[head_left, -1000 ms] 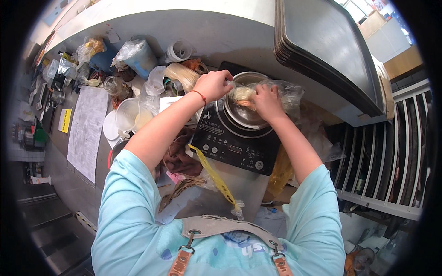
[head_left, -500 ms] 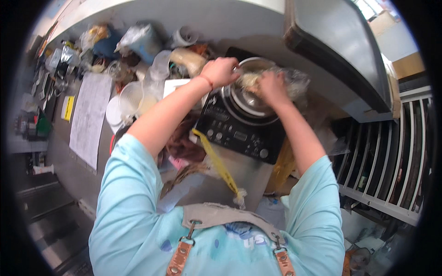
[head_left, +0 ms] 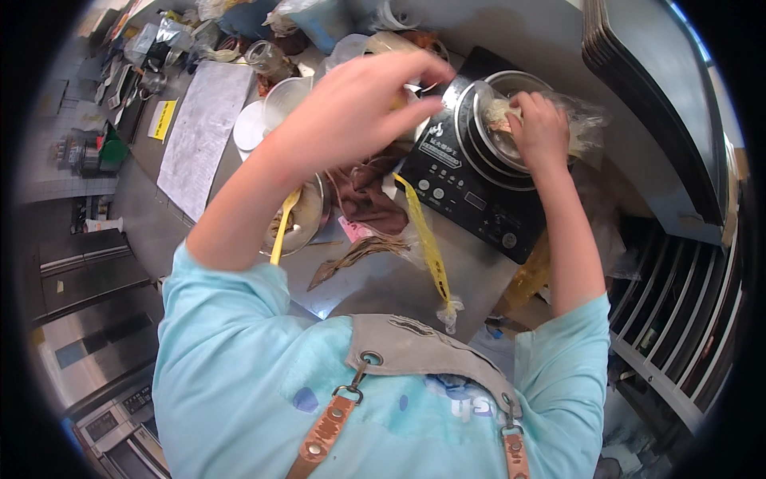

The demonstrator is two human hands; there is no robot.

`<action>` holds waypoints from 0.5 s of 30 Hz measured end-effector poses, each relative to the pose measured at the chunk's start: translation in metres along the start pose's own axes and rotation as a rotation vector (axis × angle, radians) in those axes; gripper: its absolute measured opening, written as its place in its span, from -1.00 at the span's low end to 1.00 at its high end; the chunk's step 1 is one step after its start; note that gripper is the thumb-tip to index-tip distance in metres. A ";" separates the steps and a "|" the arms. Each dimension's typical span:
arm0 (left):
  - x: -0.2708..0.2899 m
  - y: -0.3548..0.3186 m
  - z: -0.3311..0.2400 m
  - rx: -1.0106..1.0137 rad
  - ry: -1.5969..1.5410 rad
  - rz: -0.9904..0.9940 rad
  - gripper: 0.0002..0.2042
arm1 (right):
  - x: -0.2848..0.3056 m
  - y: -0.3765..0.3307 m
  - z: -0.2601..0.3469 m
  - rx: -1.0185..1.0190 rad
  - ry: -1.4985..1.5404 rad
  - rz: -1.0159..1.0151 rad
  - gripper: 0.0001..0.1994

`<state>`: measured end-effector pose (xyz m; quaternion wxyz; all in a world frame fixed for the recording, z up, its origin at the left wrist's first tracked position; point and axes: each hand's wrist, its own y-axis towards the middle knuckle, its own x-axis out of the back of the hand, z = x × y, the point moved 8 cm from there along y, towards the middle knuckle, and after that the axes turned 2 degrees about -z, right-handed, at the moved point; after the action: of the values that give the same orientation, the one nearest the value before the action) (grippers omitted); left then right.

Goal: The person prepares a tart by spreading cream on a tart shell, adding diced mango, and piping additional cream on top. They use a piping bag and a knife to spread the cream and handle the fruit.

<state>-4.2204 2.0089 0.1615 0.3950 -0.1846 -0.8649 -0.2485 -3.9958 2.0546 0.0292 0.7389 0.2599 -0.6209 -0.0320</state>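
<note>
**Two hands over the cooker, one in the food**

One view is all I have, the head camera looking down, so I go by that.

My right hand [head_left: 541,128] is down in the steel bowl [head_left: 511,88] that sits on the black induction cooker [head_left: 479,184]. Its fingers are curled over a pale lump of food [head_left: 499,116] inside a clear plastic bag [head_left: 586,128]. The bag hangs over the far right side of the bowl. I think the hand is pressing or pulling the food, but how tightly it has hold of it I cannot tell, because the fingertips are hidden.

My left hand [head_left: 363,104] is up in the air, above the left edge of the cooker. The fingers are spread a little and bent. I see nothing in it, but the palm faces down, so I cannot be sure.

To do this bit well, I think the left hand should hold the bag's edge so the bag does not slip while the right hand gets the food out. Go slowly, keep the food over the bowl, and do not bump the cooker's buttons.

Beside the cooker lie a yellow strip [head_left: 423,239], a brown cloth [head_left: 367,199] and a small bowl with a yellow spoon [head_left: 281,231]. A white sheet of paper [head_left: 203,124] lies farther left.
</note>
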 end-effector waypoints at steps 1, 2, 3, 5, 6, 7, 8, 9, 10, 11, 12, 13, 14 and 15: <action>0.024 -0.032 -0.017 0.048 -0.027 -0.004 -0.71 | 0.017 -0.006 0.018 -0.008 0.012 0.012 -0.87; 0.041 -0.068 -0.026 0.165 -0.064 0.032 -0.74 | 0.029 -0.012 0.036 -0.006 0.029 0.022 -0.88; 0.055 -0.101 -0.035 0.273 -0.104 0.067 -0.75 | 0.045 -0.021 0.050 0.014 0.038 -0.033 -0.87; 0.059 -0.151 -0.043 0.344 -0.331 0.144 -0.88 | 0.068 -0.047 0.065 -0.018 0.071 -0.073 -0.84; 0.052 -0.178 -0.042 0.424 -0.447 0.227 -0.91 | 0.080 -0.062 0.074 -0.053 0.082 -0.054 -0.82; 0.043 -0.204 -0.045 0.508 -0.562 0.306 -0.93 | 0.086 -0.078 0.086 -0.077 0.103 -0.022 -0.81; 0.026 -0.227 -0.046 0.505 -0.664 0.314 -0.92 | 0.089 -0.093 0.098 -0.097 0.111 0.002 -0.80; 0.004 -0.250 -0.046 0.511 -0.765 0.313 -0.90 | 0.084 -0.110 0.114 -0.088 0.148 0.041 -0.79; -0.019 -0.271 -0.038 0.590 -0.777 0.329 -0.86 | 0.079 -0.127 0.129 -0.083 0.185 0.084 -0.78; -0.045 -0.288 -0.023 0.671 -0.789 0.354 -0.82 | 0.071 -0.141 0.145 -0.076 0.212 0.148 -0.77; -0.074 -0.314 -0.001 0.793 -0.756 0.401 -0.76 | 0.065 -0.154 0.160 -0.059 0.238 0.201 -0.77; -0.106 -0.343 0.022 0.935 -0.828 0.397 -0.71 | 0.054 -0.167 0.174 -0.028 0.251 0.285 -0.78; -0.115 -0.351 0.023 0.882 -0.753 0.407 -0.71 | 0.044 -0.179 0.184 -0.007 0.259 0.370 -0.79; -0.120 -0.355 0.021 0.823 -0.675 0.416 -0.71 | 0.043 -0.186 0.192 0.019 0.276 0.405 -0.81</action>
<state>-4.3415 1.7196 -0.0443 0.1770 -0.2510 -0.9141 0.2646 -4.1143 1.8118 0.0073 0.8057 0.1387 -0.5537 0.1585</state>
